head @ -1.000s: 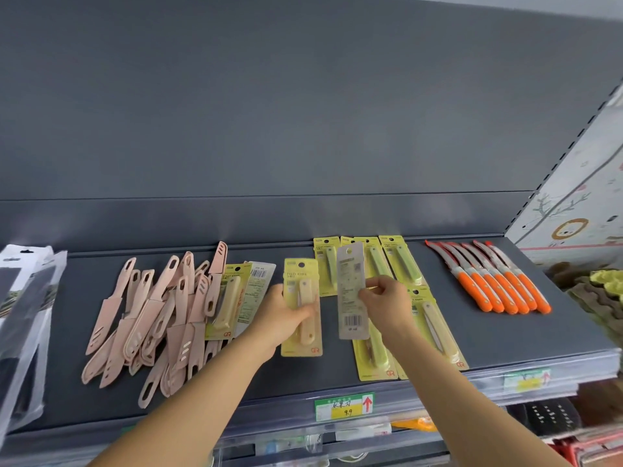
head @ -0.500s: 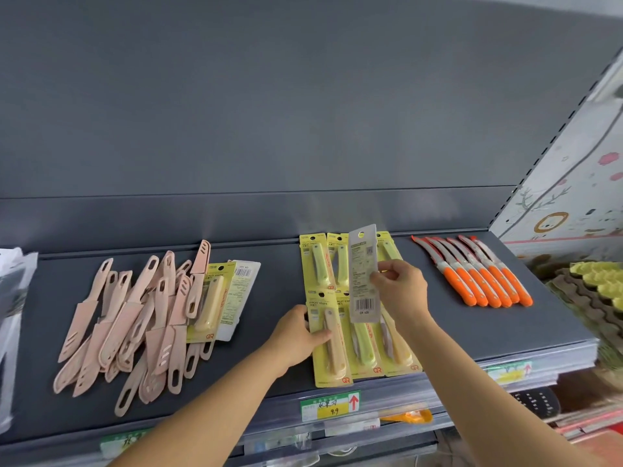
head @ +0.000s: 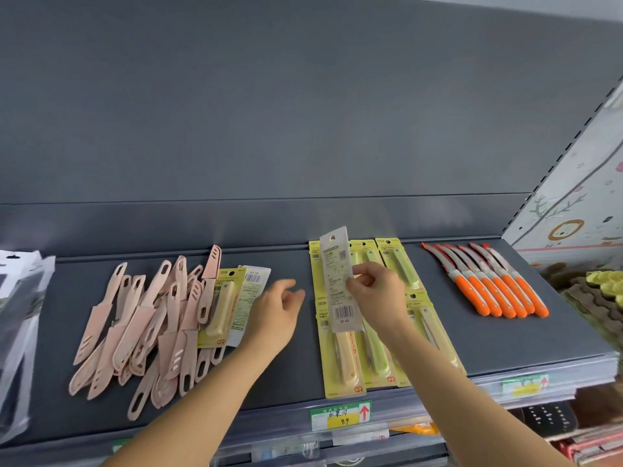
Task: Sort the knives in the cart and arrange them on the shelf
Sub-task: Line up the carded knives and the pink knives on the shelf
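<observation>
My right hand (head: 377,291) holds a carded knife (head: 338,281) upright with its grey barcode back facing me, above the yellow-carded knives (head: 347,362) lying in rows on the dark shelf (head: 296,375). My left hand (head: 276,315) hovers open and empty between those cards and two loose carded knives (head: 232,305) lying beside a heap of pink sheathed knives (head: 148,325). Several orange-handled knives (head: 495,291) lie side by side at the right.
Black-and-white packaged goods (head: 17,332) lie at the shelf's left end. A price tag (head: 340,414) hangs on the front rail. A patterned end panel (head: 573,203) bounds the shelf on the right, with green and brown items (head: 600,291) beyond it.
My left hand has let go of the yellow-carded knife, which now lies in the front row, and has moved left toward the loose cards. My right hand still holds its card upright.
</observation>
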The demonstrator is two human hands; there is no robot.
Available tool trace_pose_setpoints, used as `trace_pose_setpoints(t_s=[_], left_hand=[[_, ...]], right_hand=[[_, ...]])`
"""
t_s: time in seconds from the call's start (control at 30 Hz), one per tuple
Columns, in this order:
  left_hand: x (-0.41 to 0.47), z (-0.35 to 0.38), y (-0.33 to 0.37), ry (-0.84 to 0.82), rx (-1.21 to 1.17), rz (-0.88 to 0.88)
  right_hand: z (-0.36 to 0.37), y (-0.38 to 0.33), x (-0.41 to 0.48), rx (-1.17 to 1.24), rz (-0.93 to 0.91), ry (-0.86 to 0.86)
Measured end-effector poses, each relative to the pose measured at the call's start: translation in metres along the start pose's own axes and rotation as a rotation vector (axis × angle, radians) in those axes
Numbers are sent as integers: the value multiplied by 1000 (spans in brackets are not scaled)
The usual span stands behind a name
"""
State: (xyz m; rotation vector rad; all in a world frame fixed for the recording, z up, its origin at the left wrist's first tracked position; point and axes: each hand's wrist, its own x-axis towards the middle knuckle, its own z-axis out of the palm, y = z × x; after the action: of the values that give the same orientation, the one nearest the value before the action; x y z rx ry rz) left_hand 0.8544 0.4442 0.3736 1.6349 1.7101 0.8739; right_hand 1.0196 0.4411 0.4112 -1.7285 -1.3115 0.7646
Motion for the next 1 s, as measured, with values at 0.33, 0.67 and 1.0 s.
trace_pose_setpoints(t_s=[0.33,0.67,1.0], left_hand=[[6,-22,2,-105,-564,-338],[27,-36,-32,24,-231,-276],[31,-43,-36,8,-132,-211]], right_hand=[[70,-19,-37,-277,-467,-319],[36,17,-27,-725,2,-263],[41,16,-28,-716,155,-229]])
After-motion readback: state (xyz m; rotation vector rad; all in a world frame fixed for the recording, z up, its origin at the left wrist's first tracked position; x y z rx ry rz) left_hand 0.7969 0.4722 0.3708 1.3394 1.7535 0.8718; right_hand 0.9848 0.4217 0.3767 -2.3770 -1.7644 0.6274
